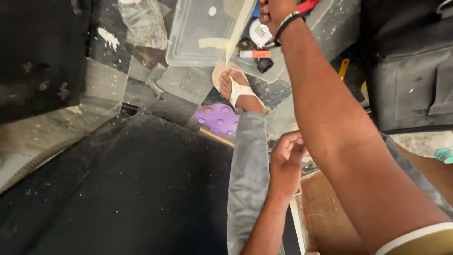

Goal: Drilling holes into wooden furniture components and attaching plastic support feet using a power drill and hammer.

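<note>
**Step in hand.** The right hand (272, 11) was stretched to 12 o'clock, at the top edge of the view. Its fingers were closed in a fist. Whether it gripped anything could not be told, because the frame cut the hand off. A red item (307, 5) lay just beside it at 1 o'clock. The left hand (287, 156) hung near centre with its fingers curled shut on nothing visible, beside a grey trouser leg (247, 179). Judged from this, the reach was at full extension, among the small goods.

**Next move.** Any handling there would call for a narrow path, since the items lay crowded and touching.

**Packages and markings.**
- Clear tub (188, 52), rectangular, at 11 o'clock, with a strip of pale tape across it.
- White pack (259, 32), rounded, with a small square label, just below the right hand.
- Tube (255, 54), white with an orange end, lying flat at 6 o'clock of the pack.
- Black cap (264, 64), just below the tube.
- Purple pad (219, 118), studded, beside a sandalled foot (240, 89).
- Black bag (410, 66) at 3 o'clock.

No sign was legible.
</note>
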